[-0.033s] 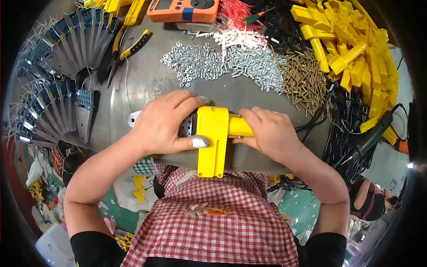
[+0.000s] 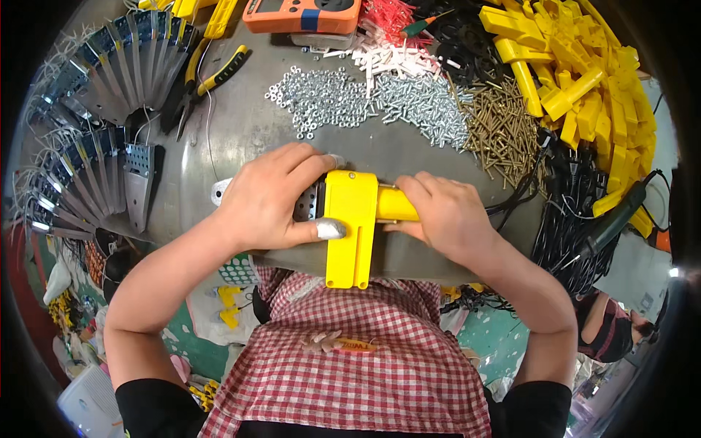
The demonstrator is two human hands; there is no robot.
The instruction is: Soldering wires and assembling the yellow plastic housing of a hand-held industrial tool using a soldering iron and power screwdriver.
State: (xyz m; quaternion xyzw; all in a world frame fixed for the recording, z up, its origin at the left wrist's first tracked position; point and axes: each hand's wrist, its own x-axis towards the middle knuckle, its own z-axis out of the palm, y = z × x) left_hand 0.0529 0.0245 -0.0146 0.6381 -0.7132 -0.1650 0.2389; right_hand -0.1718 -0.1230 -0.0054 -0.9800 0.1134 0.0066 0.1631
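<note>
Hands meet at the near edge of the grey metal table (image 2: 241,131), seen from the head camera. Left hand (image 2: 266,201) wraps its fingers around the metal end of a yellow plastic T-shaped housing (image 2: 352,226), thumb pressed on its face. Right hand (image 2: 445,215) grips the housing's yellow side arm. Silver nuts and screws (image 2: 380,98) lie just beyond, brass screws (image 2: 500,131) beside them.
</note>
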